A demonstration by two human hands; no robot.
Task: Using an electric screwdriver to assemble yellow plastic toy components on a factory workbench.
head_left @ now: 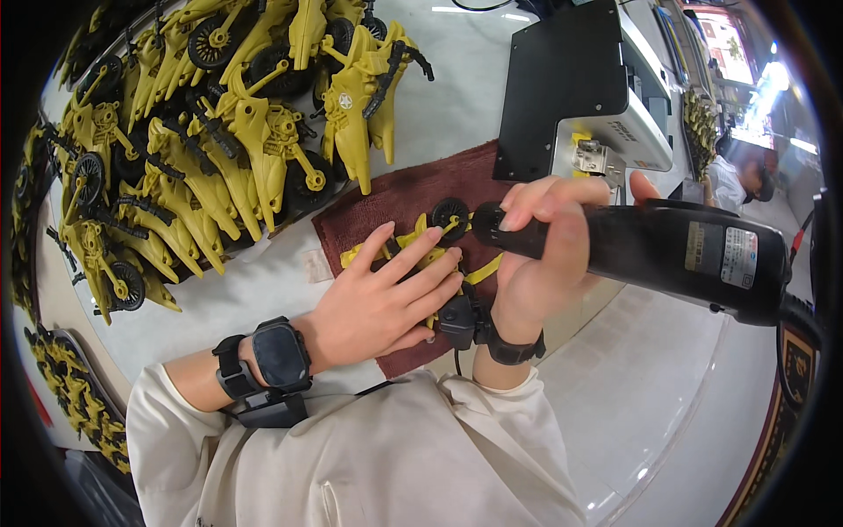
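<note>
My left hand [386,294] lies flat with its fingers spread over a yellow toy motorcycle [413,246] and presses it onto a dark red cloth [395,198]. The toy's black wheel [450,213] shows past my fingertips. My right hand [540,255] grips a black electric screwdriver [667,250] held sideways, with its tip at the wheel end of the toy. Both wrists wear black bands, and the left one carries a watch.
A big heap of yellow toy motorcycles [211,132] with black wheels fills the table's left side, and more lie at the left rim [75,395]. A black and white machine [588,97] stands behind the cloth. Another person [738,180] sits at the far right.
</note>
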